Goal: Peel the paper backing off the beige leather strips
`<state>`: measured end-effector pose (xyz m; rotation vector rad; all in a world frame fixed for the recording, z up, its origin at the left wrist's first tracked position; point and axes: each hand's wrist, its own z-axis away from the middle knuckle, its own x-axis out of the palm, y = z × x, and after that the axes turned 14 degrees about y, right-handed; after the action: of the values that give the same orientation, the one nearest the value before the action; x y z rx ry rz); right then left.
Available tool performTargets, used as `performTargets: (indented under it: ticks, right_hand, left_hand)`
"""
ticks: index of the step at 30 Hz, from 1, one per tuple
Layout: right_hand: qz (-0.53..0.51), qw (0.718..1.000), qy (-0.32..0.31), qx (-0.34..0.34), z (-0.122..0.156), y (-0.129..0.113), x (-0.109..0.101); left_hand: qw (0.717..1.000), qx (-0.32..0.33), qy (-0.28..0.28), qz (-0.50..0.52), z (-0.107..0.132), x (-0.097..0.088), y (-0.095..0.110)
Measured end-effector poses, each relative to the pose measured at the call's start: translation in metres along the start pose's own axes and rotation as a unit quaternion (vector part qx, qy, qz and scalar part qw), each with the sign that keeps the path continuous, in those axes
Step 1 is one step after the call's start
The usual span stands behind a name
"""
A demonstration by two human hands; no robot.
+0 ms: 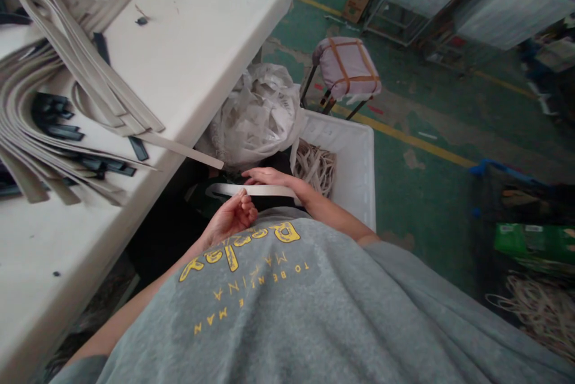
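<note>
Grey shirt [287, 306] nearest, left hand [234, 214] pinches white strip [268, 190], right hand [275, 178] uncurled alongside.

Soft light is brightening the smooth white bench [215, 30]; shadow is pooling beneath; blur is softening the view's right edge.

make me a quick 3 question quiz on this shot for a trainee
1. Fill in: the left hand pinches a pale ___.
2. True or false: the stool stands on the floor.
3. What colour is the floor line beside it? a) red b) yellow c) blue

Key
1. strip
2. true
3. b
</note>
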<state>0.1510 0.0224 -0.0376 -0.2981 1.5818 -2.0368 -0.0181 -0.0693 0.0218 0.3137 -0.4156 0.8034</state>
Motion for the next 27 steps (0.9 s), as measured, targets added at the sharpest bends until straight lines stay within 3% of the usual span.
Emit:
performTargets:
  ticks: [3,6,8,10,15,17,22,27]
  right_hand:
    - [-0.099,0.992,-0.059,0.049,0.059,-0.014,-0.031]
    - [-0.042,0.997,0.041,0.042,0.108,-0.032,-0.051]
    - [0.036,0.991,0.128,0.025,0.121,-0.045,-0.051]
    - [0.104,0.981,0.163,-0.005,0.115,-0.055,-0.04]
    - [0.186,0.973,0.132,-0.041,0.073,-0.069,0.0]
    - [0.185,0.973,0.127,-0.045,0.07,-0.075,-0.002]
    - [0.208,0.96,0.168,-0.085,0.092,-0.089,-0.029]
    - [0.278,0.942,0.168,-0.084,0.073,-0.084,-0.005]
  left_hand:
    - [0.998,0.037,0.037,0.017,-0.003,0.004,0.003]
    - [0.998,0.047,0.05,-0.002,-0.005,0.007,0.001]
    - [0.997,0.049,0.047,-0.023,-0.006,0.009,-0.002]
    - [0.997,0.053,0.035,-0.042,-0.006,0.009,-0.006]
    - [0.994,0.05,0.027,-0.094,-0.007,0.008,-0.006]
    - [0.994,0.062,0.036,-0.086,-0.007,0.007,-0.003]
    - [0.995,0.067,0.043,-0.056,-0.006,0.007,-0.001]
    - [0.992,0.055,0.01,-0.111,-0.01,0.009,-0.004]
